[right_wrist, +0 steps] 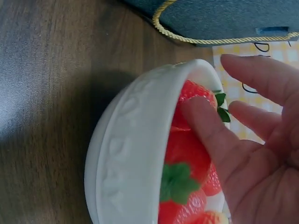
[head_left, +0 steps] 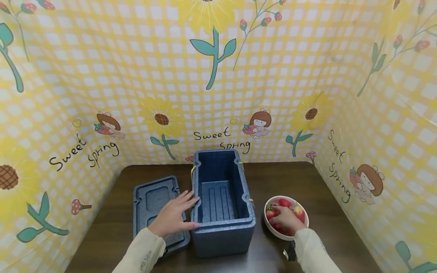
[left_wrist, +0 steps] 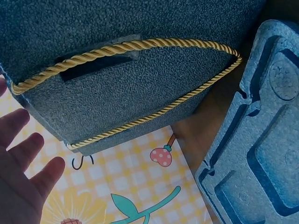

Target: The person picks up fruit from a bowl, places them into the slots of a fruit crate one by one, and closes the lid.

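Right hand [head_left: 286, 218] with loosely spread fingers over glossy red, green-leafed strawberries [right_wrist: 187, 154] in a white embossed bowl [head_left: 273, 232], left hand [head_left: 173, 217] flat against the open dark-blue foam box [head_left: 223, 237], its lid [head_left: 150, 197] alongside on the brown counter [head_left: 280, 178]

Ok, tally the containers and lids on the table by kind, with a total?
Blue foam box: 1
Blue foam lid: 1
White bowl of strawberries: 1
Total: 3
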The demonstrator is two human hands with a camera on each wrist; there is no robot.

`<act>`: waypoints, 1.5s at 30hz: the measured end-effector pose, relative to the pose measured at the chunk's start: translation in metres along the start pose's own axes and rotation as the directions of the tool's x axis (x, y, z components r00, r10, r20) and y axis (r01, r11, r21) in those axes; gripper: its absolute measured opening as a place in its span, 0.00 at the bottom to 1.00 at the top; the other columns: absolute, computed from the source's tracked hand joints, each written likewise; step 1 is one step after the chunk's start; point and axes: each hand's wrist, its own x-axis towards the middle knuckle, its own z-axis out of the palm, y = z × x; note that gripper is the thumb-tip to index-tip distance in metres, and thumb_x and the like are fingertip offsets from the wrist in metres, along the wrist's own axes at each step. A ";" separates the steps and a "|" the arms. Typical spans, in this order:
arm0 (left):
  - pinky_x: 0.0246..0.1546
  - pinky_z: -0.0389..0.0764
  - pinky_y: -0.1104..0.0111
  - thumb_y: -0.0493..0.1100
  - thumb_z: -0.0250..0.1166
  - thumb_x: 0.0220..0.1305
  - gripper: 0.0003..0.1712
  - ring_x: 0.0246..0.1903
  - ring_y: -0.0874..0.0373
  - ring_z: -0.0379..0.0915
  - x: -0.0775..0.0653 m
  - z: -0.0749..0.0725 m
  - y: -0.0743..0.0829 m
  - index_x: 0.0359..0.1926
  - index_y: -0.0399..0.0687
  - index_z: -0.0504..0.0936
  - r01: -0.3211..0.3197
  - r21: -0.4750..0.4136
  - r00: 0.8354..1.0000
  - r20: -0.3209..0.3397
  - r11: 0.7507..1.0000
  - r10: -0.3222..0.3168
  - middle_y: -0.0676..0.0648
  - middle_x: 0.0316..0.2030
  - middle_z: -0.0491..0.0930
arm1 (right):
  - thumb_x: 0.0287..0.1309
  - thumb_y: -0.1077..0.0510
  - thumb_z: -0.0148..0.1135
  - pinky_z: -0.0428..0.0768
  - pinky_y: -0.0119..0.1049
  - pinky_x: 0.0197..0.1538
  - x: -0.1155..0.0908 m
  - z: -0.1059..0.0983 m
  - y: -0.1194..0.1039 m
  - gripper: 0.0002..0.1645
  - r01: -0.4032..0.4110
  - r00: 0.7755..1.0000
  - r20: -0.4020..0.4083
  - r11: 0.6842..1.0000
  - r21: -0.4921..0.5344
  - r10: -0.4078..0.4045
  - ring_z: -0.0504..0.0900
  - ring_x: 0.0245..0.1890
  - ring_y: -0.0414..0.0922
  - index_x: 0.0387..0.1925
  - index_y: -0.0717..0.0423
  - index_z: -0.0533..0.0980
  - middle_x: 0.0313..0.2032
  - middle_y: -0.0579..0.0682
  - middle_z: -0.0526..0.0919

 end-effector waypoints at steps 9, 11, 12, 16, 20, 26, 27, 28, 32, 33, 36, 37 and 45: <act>0.57 0.63 0.39 0.66 0.61 0.58 0.45 0.69 0.38 0.49 0.007 0.006 0.004 0.68 0.43 0.67 0.003 0.000 1.000 0.025 1.000 -0.003 0.39 0.70 0.58 | 0.40 0.69 0.65 0.82 0.40 0.25 0.000 0.009 -0.003 0.35 -0.115 0.992 -0.061 0.992 -0.047 0.112 0.78 0.15 0.45 0.56 0.74 0.71 0.26 0.54 0.79; 0.58 0.62 0.39 0.66 0.60 0.58 0.45 0.70 0.40 0.49 0.008 0.006 0.004 0.68 0.44 0.67 0.012 -0.005 0.999 0.032 1.000 -0.012 0.41 0.70 0.59 | 0.40 0.69 0.65 0.82 0.40 0.23 0.000 0.009 -0.004 0.31 -0.100 0.993 -0.062 0.993 -0.069 0.096 0.78 0.14 0.46 0.52 0.74 0.73 0.25 0.54 0.79; 0.58 0.61 0.39 0.66 0.60 0.58 0.44 0.70 0.40 0.49 0.009 0.006 0.005 0.68 0.44 0.67 0.018 -0.010 0.999 0.033 1.000 -0.018 0.42 0.70 0.59 | 0.41 0.69 0.65 0.81 0.40 0.23 0.000 0.008 -0.005 0.29 -0.087 0.995 -0.060 0.993 -0.085 0.082 0.78 0.14 0.46 0.50 0.74 0.75 0.24 0.54 0.79; 0.59 0.60 0.38 0.64 0.61 0.59 0.43 0.70 0.40 0.49 0.009 0.005 0.005 0.68 0.44 0.68 0.022 -0.024 0.999 0.033 0.999 -0.021 0.42 0.70 0.59 | 0.45 0.66 0.66 0.78 0.38 0.20 0.001 0.006 -0.004 0.21 -0.063 0.997 -0.058 0.984 -0.166 0.054 0.75 0.12 0.44 0.45 0.68 0.79 0.16 0.50 0.76; 0.59 0.60 0.38 0.62 0.60 0.60 0.42 0.69 0.38 0.50 0.007 0.007 0.003 0.68 0.42 0.67 -0.012 -0.017 1.000 0.009 1.000 0.012 0.40 0.70 0.59 | 0.42 0.67 0.67 0.74 0.35 0.18 0.001 0.004 -0.005 0.18 -0.020 0.998 -0.061 0.965 -0.261 0.004 0.71 0.13 0.42 0.41 0.64 0.82 0.16 0.48 0.76; 0.58 0.59 0.37 0.62 0.60 0.60 0.42 0.68 0.36 0.51 0.004 0.016 0.003 0.67 0.40 0.68 -0.030 0.011 0.998 -0.054 1.000 0.030 0.38 0.69 0.59 | 0.37 0.69 0.67 0.73 0.33 0.22 0.003 0.004 -0.008 0.20 0.021 1.000 -0.003 0.952 -0.305 -0.023 0.73 0.19 0.43 0.40 0.64 0.83 0.30 0.53 0.84; 0.58 0.60 0.37 0.62 0.59 0.60 0.42 0.68 0.36 0.51 0.004 0.017 0.005 0.67 0.40 0.68 -0.028 0.019 0.998 -0.061 0.999 0.030 0.38 0.69 0.60 | 0.38 0.69 0.66 0.72 0.33 0.23 0.004 0.005 -0.008 0.19 0.026 1.000 0.007 0.949 -0.315 -0.025 0.73 0.19 0.43 0.39 0.63 0.83 0.29 0.54 0.84; 0.59 0.59 0.38 0.63 0.59 0.60 0.42 0.68 0.36 0.51 0.004 0.018 0.006 0.67 0.40 0.68 -0.024 0.021 0.998 -0.066 0.999 0.025 0.38 0.69 0.60 | 0.37 0.69 0.66 0.73 0.33 0.23 0.004 0.006 -0.007 0.19 0.034 0.999 0.012 0.947 -0.321 -0.032 0.73 0.21 0.43 0.39 0.63 0.83 0.29 0.54 0.84; 0.60 0.58 0.39 0.63 0.59 0.60 0.42 0.69 0.37 0.51 0.003 0.024 0.016 0.67 0.40 0.68 0.012 0.023 0.997 -0.075 1.000 -0.011 0.39 0.69 0.60 | 0.42 0.69 0.64 0.73 0.34 0.22 0.004 0.009 0.000 0.14 0.035 0.999 0.020 0.945 -0.326 -0.031 0.72 0.21 0.43 0.35 0.59 0.83 0.21 0.48 0.78; 0.60 0.58 0.39 0.64 0.59 0.60 0.42 0.69 0.38 0.50 0.002 0.025 0.019 0.67 0.40 0.68 0.027 0.020 0.997 -0.071 0.999 -0.026 0.39 0.69 0.59 | 0.44 0.69 0.63 0.74 0.34 0.22 0.004 0.009 0.001 0.12 0.033 0.999 0.018 0.945 -0.324 -0.029 0.71 0.21 0.43 0.34 0.59 0.82 0.20 0.48 0.76; 0.61 0.58 0.40 0.65 0.58 0.61 0.43 0.69 0.39 0.50 0.000 0.030 0.027 0.67 0.40 0.68 0.057 0.033 0.996 -0.065 0.998 -0.055 0.39 0.70 0.58 | 0.47 0.67 0.64 0.76 0.38 0.20 0.004 0.010 0.006 0.10 0.014 1.000 0.010 0.955 -0.298 -0.011 0.73 0.23 0.44 0.35 0.59 0.82 0.23 0.49 0.78; 0.61 0.58 0.40 0.65 0.57 0.61 0.43 0.69 0.39 0.50 -0.001 0.030 0.028 0.67 0.40 0.68 0.063 0.045 0.996 -0.061 0.997 -0.060 0.39 0.70 0.58 | 0.47 0.67 0.64 0.77 0.40 0.20 0.005 0.010 0.008 0.11 0.007 1.000 0.004 0.958 -0.285 -0.006 0.73 0.25 0.45 0.36 0.59 0.83 0.25 0.50 0.79; 0.61 0.62 0.44 0.63 0.56 0.63 0.39 0.69 0.42 0.52 0.003 0.017 0.024 0.66 0.41 0.70 0.000 0.115 0.999 -0.034 0.993 0.004 0.39 0.68 0.62 | 0.45 0.62 0.66 0.78 0.39 0.25 0.008 0.011 0.012 0.18 0.003 0.998 -0.056 0.962 -0.272 -0.019 0.76 0.26 0.46 0.42 0.61 0.84 0.33 0.53 0.84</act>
